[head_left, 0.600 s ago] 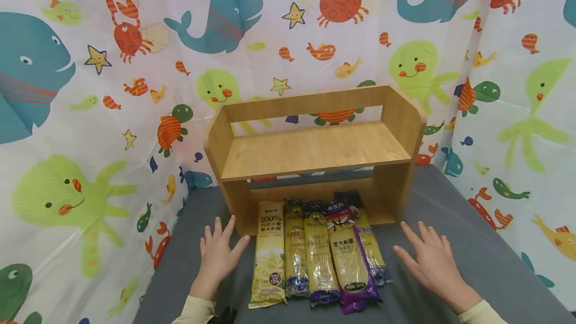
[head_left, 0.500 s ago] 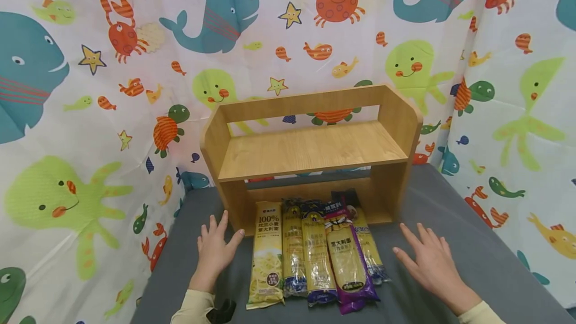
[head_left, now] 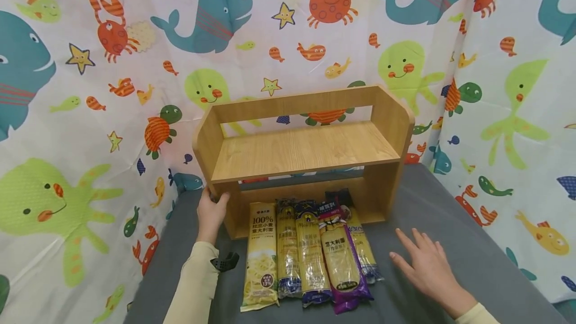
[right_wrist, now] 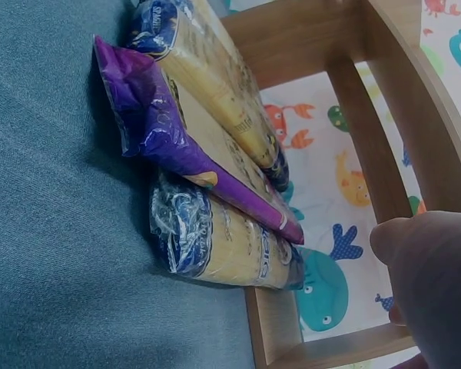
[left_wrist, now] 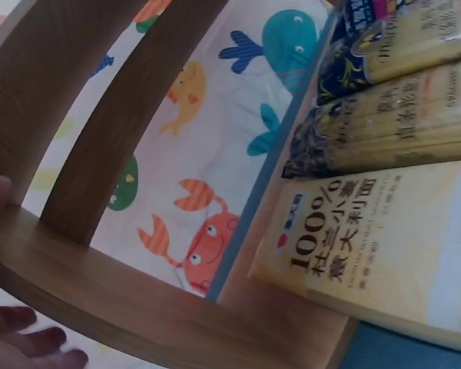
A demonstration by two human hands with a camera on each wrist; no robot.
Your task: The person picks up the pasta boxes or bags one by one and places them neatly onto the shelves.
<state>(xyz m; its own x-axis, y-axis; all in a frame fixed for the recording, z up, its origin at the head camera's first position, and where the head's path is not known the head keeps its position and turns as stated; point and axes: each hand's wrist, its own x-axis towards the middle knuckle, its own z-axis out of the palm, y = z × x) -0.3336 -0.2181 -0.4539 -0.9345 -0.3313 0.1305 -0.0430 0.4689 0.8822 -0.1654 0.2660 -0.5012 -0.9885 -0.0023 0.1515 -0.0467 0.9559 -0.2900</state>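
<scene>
From the head view, the left hand [head_left: 211, 210] grips the left side panel of the wooden shelf [head_left: 301, 149], fingers wrapped around its front edge just under the upper board. The right hand [head_left: 425, 264] lies flat and relaxed on the grey table cover [head_left: 450, 214], holding nothing, just right of the pasta packets [head_left: 310, 254]. These five packets lie side by side in front of the shelf, their far ends tucked into its lower opening. The shelf stands upright against the sea-creature curtain [head_left: 90, 114].

In the left wrist view, fingertips [left_wrist: 31, 346] curl at the shelf's wooden edge [left_wrist: 138, 307], with the yellow packet [left_wrist: 392, 246] lying close beside them on the shelf's bottom board.

In the right wrist view, a fingertip [right_wrist: 430, 261] hangs blurred in the foreground, apart from the purple packet [right_wrist: 177, 146] and the blue-ended packet [right_wrist: 215, 238] beneath it.

The step in hand looks like bracing or shifting the shelf before the packets are dealt with. A next move would probably call for a steady left grip while the free right hand closes on the nearest packet, the outermost one on the right.
</scene>
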